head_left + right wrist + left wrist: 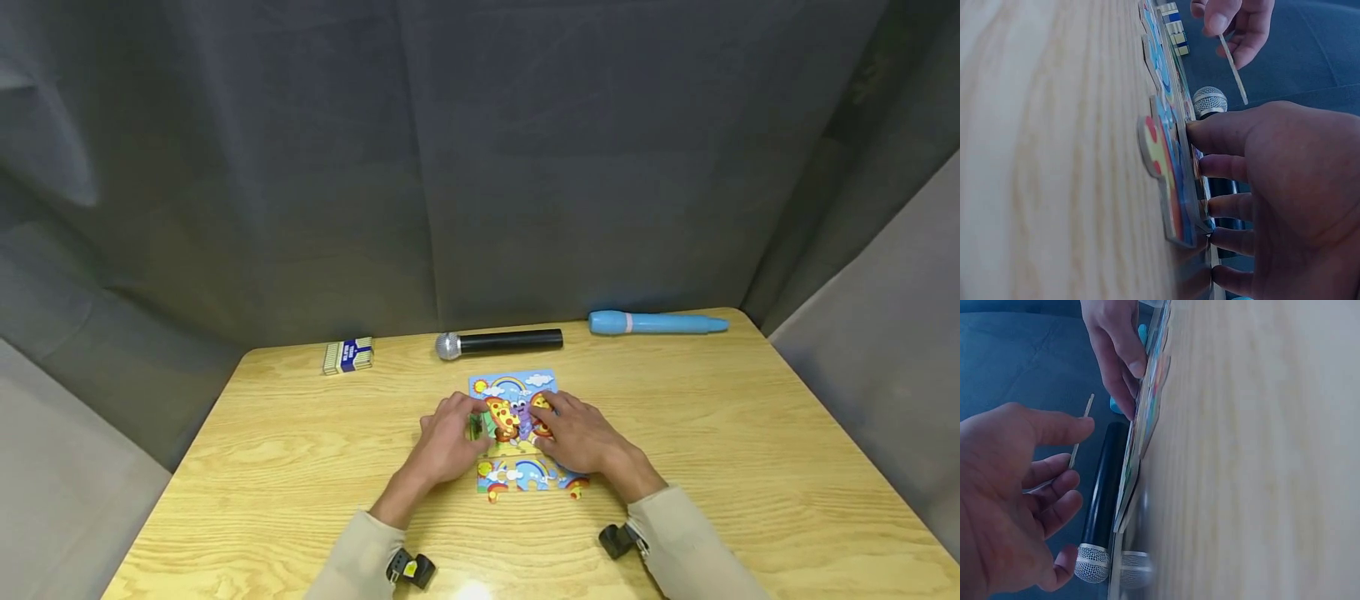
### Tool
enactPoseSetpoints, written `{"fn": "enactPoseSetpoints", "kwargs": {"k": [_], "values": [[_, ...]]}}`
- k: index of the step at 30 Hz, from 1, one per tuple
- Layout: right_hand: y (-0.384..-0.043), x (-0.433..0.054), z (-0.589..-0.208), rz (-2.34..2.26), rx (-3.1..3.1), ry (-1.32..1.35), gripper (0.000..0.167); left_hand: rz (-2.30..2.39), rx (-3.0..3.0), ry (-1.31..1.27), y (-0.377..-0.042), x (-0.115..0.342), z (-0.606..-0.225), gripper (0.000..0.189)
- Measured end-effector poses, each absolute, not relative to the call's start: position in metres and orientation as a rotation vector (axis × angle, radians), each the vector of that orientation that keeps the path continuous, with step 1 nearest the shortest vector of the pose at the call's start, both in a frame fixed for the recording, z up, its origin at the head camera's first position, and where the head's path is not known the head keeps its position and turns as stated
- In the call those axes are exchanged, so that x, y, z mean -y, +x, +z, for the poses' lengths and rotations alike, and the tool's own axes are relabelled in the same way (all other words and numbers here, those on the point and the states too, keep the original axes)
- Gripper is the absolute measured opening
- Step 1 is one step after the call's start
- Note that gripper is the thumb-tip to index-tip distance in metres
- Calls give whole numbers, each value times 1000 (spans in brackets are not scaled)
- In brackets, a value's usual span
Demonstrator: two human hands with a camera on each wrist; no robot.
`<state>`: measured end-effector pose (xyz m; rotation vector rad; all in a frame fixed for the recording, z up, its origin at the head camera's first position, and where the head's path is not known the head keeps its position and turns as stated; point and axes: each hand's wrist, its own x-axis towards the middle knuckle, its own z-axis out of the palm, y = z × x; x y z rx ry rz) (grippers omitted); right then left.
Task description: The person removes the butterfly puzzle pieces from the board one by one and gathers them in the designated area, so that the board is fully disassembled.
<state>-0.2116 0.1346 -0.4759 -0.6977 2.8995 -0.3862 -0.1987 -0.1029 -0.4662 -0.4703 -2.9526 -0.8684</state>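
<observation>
My left hand (452, 437) pinches a thin puzzle piece (1081, 434) between thumb and fingertips, held up over the left side of a colourful jigsaw picture (540, 381). The piece shows edge-on in both wrist views, so its printed face is hidden there. On the picture's right side rests my right hand (581, 433), its fingertips and thumb touching the surface with fingers spread. The picture bears a sun, a rainbow, pizza-patterned wings and a purple figure. Along its near edge lie loose jigsaw pieces (531, 475) with sky and rainbow prints; the right hand partly covers the row's right end.
Behind the picture lies a black microphone (510, 341) with a silver mesh head. A blue microphone-shaped object (660, 323) lies at the back right. A small striped box (348, 356) sits at the back left. Dark curtain (375, 167) hangs behind the wooden table (300, 467).
</observation>
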Motion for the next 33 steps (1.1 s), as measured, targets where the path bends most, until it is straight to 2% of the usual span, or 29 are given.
{"fn": "enactPoseSetpoints", "kwargs": {"k": [21, 33], "values": [[-211, -134, -475, -392, -2899, -677, 53, -752, 2943, -614, -164, 106, -465, 48], [-212, -134, -477, -416, -2886, -671, 54, -698, 3025, -698, -148, 111, -466, 42]]}}
